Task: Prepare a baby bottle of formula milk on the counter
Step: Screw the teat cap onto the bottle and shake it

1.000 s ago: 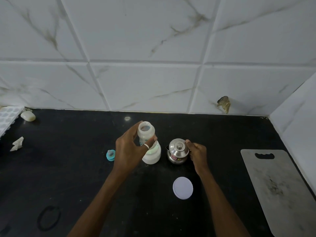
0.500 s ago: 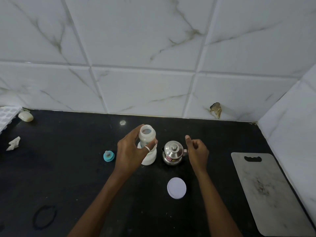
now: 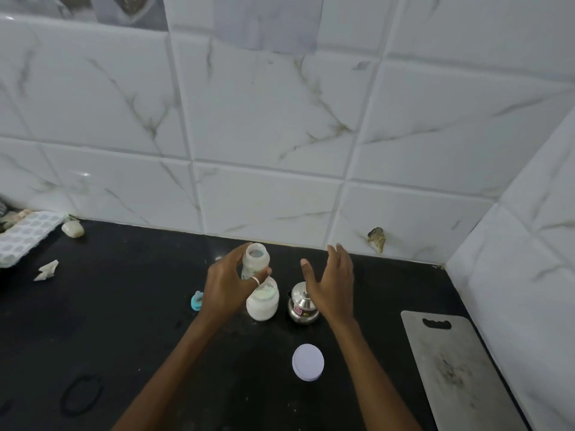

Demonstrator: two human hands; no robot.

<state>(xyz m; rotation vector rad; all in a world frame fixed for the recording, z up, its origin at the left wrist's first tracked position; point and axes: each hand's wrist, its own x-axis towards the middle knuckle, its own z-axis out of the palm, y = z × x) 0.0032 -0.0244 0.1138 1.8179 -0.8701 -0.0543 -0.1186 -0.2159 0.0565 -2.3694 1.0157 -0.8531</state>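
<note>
Currently left hand point(image 3: 228, 287) grips baby bottle point(image 3: 255, 259) by its body, raised off tabletop point(image 3: 124, 306) above powder jar point(image 3: 262, 303). Right hand point(image 3: 331, 284) open, empty, over steel pot point(image 3: 303, 306). Bottle probably light, stiff, smooth plastic; best held mid-body, upright.

a: bottle point(image 3: 256, 258)?
b: translucent plastic, smooth.
a: small pot point(image 3: 303, 309)?
b: polished metal, mirror-bright.
a: counter point(image 3: 124, 321)?
b: black, smooth, faint sheen.
a: wall tiles point(image 3: 264, 119)?
b: glossy, marble-veined.
a: cutting board point(image 3: 451, 368)?
b: matt grey, scuffed.
</note>
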